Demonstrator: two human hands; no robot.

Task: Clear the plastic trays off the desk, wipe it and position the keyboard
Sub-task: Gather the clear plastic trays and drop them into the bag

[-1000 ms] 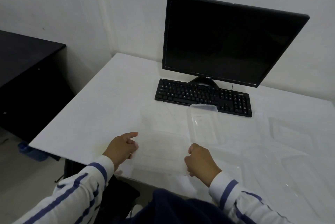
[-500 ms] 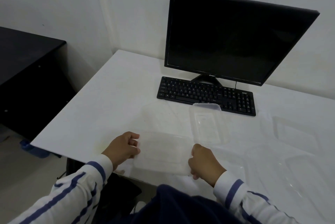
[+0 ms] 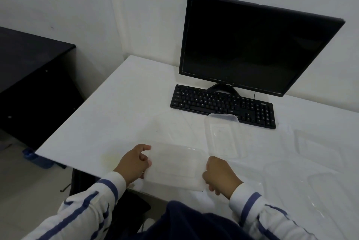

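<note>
Grips clear, shallow, rectangular plastic tray point(image 3: 175, 164) by both short ends with left hand point(image 3: 134, 162) and right hand point(image 3: 219, 175), 6 o'clock on desk point(image 3: 126, 103).

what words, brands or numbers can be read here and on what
Nothing here can be read.
On the monitor: a small logo on the bottom bezel, too small to read.
On the keyboard: key legends, too blurred to read.
On the plastic trays: no text seen.

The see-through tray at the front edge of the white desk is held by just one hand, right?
Not one: the head view shows the tray at the front edge of the white desk held by both, the left hand and the right hand.
</note>
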